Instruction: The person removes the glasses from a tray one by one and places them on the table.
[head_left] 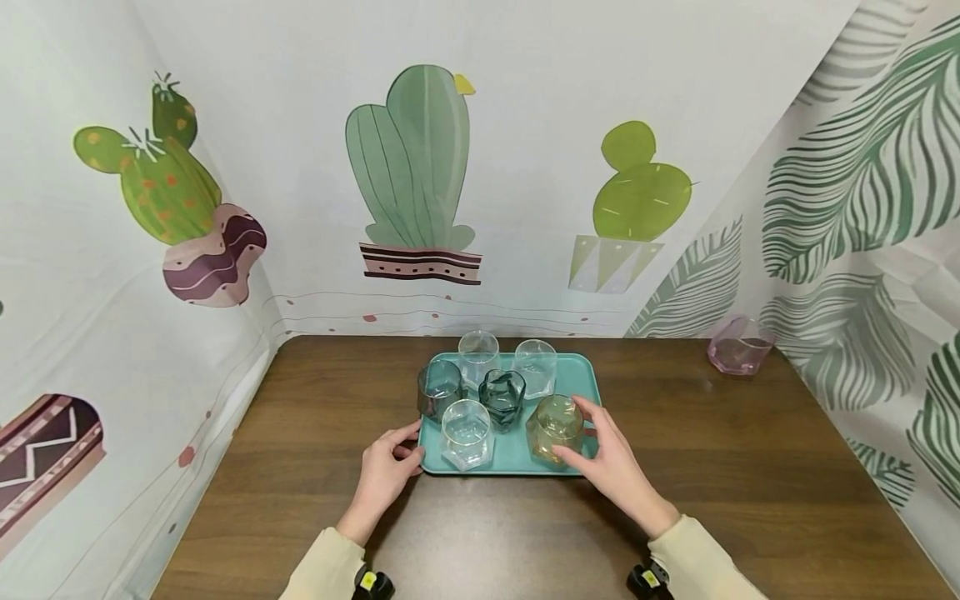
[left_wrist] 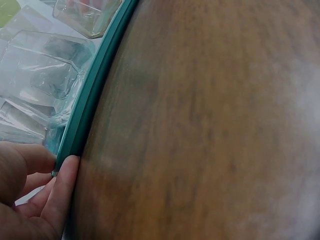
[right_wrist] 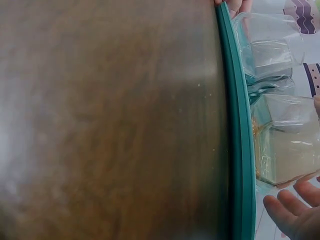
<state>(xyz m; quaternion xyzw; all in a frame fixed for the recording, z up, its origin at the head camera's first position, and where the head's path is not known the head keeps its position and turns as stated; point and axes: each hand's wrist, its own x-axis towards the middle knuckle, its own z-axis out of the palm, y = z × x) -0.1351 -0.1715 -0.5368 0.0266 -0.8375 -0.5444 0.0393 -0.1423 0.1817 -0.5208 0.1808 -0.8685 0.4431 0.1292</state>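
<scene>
A teal tray (head_left: pixel 513 457) lies on the wooden table, holding several drinking glasses. My left hand (head_left: pixel 388 467) pinches the tray's front left edge, with thumb and fingers at the rim (left_wrist: pixel 82 115) in the left wrist view. At the tray's right front, my right hand (head_left: pixel 615 457) grips an amber glass (head_left: pixel 555 429), thumb in front and a finger near its rim. A clear faceted glass (head_left: pixel 467 435) stands front left. Behind it are a blue-grey glass (head_left: pixel 440 392) and a dark green wavy one (head_left: pixel 502 400). Two clear glasses (head_left: pixel 536 369) stand at the back.
A pink glass (head_left: pixel 738 347) stands apart at the table's back right corner. The wooden table (head_left: pixel 480 533) reaches back to a wall hanging (head_left: pixel 525 208) printed with cacti. Leaf-patterned cloth (head_left: pixel 862 317) borders the right side.
</scene>
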